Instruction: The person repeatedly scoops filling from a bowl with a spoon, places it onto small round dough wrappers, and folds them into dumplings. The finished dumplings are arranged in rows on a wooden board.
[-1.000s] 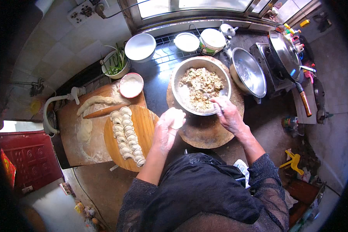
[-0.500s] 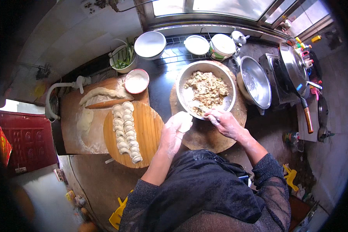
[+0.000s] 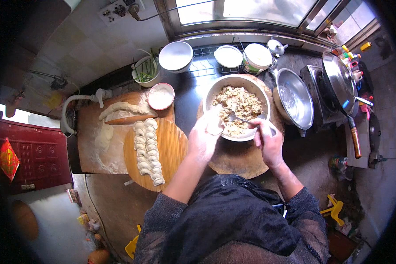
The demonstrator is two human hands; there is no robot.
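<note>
Our left hand (image 3: 202, 141) cups a thin round white dough wrapper (image 3: 214, 125) in its palm, fingers curled up around it, right at the near rim of the large pale round bowl of chopped filling (image 3: 238, 105). Our right hand (image 3: 268, 140) closes its fingers around the handle of a metal spoon (image 3: 244, 119), whose tip lies in the filling just beside the wrapper. The bowl sits on a round wooden board (image 3: 233, 160). To our left, a round bamboo tray (image 3: 171, 149) carries two rows of folded white dumplings (image 3: 146, 149) (they run from its far edge to its near one). Beyond it, a floured rectangular wooden board (image 3: 92, 149) holds a rope of dough (image 3: 119, 108) and a small red-rimmed bowl of flour (image 3: 161, 96). An empty steel basin (image 3: 295, 99) stands just right of the filling bowl.
</note>
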